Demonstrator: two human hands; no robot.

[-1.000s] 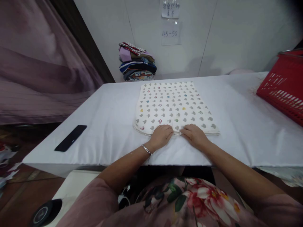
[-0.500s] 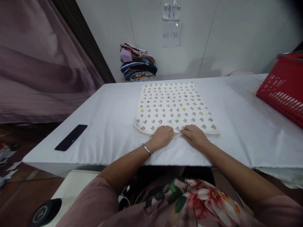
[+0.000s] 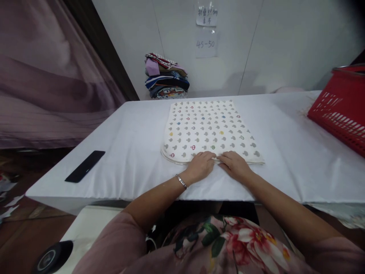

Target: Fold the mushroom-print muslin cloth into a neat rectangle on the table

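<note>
mushroom-print cloth (image 3: 203, 127) is lying flat on the white-covered bench (image 3: 137, 144); we're pinching its near edge mid-span, left hand (image 3: 201, 166) and right hand (image 3: 234, 164) sitting side by side, fingers clamping the fabric.

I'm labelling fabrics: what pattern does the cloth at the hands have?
The cloth is white with mostly grey mushroom shapes, a few coloured: head view.

Red basket (image 3: 346, 99) cut off at right; hands (image 3: 201, 166) hide part of patterned cloth's (image 3: 207, 127) near edge.
</note>
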